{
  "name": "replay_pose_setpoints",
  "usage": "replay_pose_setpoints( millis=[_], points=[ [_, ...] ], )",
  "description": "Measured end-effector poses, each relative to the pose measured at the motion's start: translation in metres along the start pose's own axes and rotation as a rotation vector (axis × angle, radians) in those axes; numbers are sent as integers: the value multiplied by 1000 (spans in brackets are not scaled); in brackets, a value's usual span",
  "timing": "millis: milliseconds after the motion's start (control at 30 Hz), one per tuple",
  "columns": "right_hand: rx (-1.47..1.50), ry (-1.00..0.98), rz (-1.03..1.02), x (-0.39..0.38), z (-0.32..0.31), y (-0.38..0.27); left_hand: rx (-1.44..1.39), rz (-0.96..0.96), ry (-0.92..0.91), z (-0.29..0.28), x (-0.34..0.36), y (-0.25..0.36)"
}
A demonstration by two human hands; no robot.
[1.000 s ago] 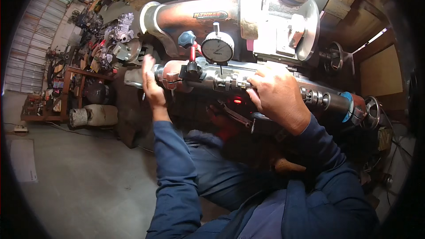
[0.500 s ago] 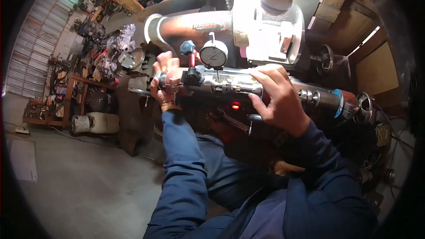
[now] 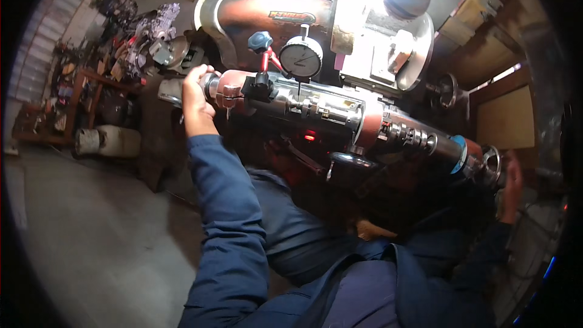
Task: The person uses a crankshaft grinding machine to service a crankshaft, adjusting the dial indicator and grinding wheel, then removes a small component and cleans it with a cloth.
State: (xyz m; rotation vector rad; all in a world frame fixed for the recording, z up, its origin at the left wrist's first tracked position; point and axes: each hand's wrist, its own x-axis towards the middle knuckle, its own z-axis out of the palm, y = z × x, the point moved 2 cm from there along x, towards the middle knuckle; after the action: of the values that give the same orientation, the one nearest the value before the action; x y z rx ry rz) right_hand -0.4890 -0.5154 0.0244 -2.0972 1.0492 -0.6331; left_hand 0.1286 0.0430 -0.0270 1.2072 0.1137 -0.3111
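Note:
A long metal workpiece assembly [image 3: 340, 115] lies crosswise in a machine, between a reddish clamp housing [image 3: 234, 82] and a blue-ringed end [image 3: 460, 152]. My left hand [image 3: 195, 104] is closed around the round metal knob [image 3: 211, 87] at the assembly's left end. At the far right, in dim light, my right hand [image 3: 513, 185] rests against the outer side of a metal handwheel [image 3: 493, 161], its fingers stretched upward along the rim. A dial indicator [image 3: 300, 59] on a red stand arm with a blue knob [image 3: 260, 41] lowers its stem onto the assembly.
Behind stands a bright-lit grinding wheel guard [image 3: 352, 15] beside a red cylindrical housing [image 3: 258, 18]. A second handwheel [image 3: 447, 90] sits at the right back. Another, with a crank handle [image 3: 352, 159], juts out below the assembly. Parts clutter the left, with a white canister [image 3: 109, 141] on the floor.
My right hand has left the middle of the assembly and moved far right to the end handwheel. My left hand has shifted left onto the end knob. The view has turned slightly.

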Motion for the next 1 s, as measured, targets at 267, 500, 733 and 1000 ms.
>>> replay_pose_setpoints(
  millis=[267, 500, 733, 1000],
  points=[
    [271, 55, -172, 2, 32, 90, -151, 102, 477, -15, -4, 2],
    [412, -109, -17, 16, 63, -5, -249, 157, 398, -11, -3, 5],
    [135, -253, 73, 0, 73, -2, -261, 137, 408, -7, -6, 10],
    [-131, -373, 110, -35, 28, 24, -270, 122, 423, -9, -14, 15]
  ],
)
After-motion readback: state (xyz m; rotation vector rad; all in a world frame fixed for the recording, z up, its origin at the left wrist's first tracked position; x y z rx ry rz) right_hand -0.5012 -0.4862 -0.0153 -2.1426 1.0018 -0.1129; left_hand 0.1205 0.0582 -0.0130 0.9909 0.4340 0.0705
